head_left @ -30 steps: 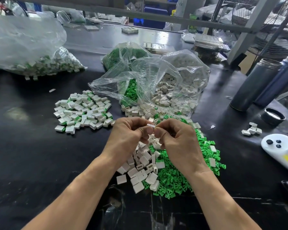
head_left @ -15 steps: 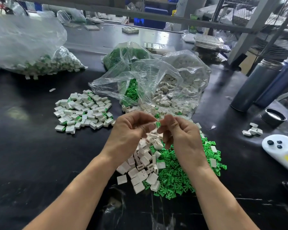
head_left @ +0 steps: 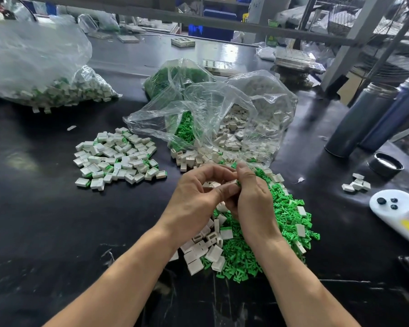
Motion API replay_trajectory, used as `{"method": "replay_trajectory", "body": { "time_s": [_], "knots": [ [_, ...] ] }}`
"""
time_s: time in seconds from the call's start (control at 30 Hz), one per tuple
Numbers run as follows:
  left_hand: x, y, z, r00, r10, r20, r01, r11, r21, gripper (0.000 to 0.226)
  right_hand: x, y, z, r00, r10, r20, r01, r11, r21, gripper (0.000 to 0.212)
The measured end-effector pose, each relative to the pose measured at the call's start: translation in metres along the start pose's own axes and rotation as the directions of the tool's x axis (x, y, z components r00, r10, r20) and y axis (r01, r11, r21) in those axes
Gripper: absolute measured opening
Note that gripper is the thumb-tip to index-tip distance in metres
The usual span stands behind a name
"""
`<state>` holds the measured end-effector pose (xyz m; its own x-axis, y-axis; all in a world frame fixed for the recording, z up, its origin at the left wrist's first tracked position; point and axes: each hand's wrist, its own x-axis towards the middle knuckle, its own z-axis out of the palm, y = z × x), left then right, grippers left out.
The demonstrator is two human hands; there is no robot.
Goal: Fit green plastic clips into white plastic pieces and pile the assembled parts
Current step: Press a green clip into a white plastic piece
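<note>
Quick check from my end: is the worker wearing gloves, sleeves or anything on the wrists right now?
No. The left hand and right hand are bare, with no gloves. Both forearms are uncovered right to the bottom of the picture, so no sleeves show. I see no watch, ring or wristband.

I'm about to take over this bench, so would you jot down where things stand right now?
Left hand and right hand meet above the loose parts, pinching a small piece between fingertips; what exactly is mostly hidden.
Loose green clips and white pieces lie under the hands; more spill from the open bag.
Done: assembled pile to the left.
Left: seat this one, pile it, then work through the loose parts.
</note>
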<state>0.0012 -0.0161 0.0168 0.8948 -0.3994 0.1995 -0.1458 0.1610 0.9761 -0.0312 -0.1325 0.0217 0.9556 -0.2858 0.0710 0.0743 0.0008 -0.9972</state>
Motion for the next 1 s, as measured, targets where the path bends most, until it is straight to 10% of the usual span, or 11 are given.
{"method": "replay_trajectory", "body": {
  "time_s": [1.0],
  "knots": [
    [-0.002,-0.003,0.0,0.998,-0.016,-0.056,0.02,0.997,0.078,0.009,0.01,0.011,0.002,0.988,-0.137,-0.076,0.128,0.985,-0.113,0.057]
  ]
}}
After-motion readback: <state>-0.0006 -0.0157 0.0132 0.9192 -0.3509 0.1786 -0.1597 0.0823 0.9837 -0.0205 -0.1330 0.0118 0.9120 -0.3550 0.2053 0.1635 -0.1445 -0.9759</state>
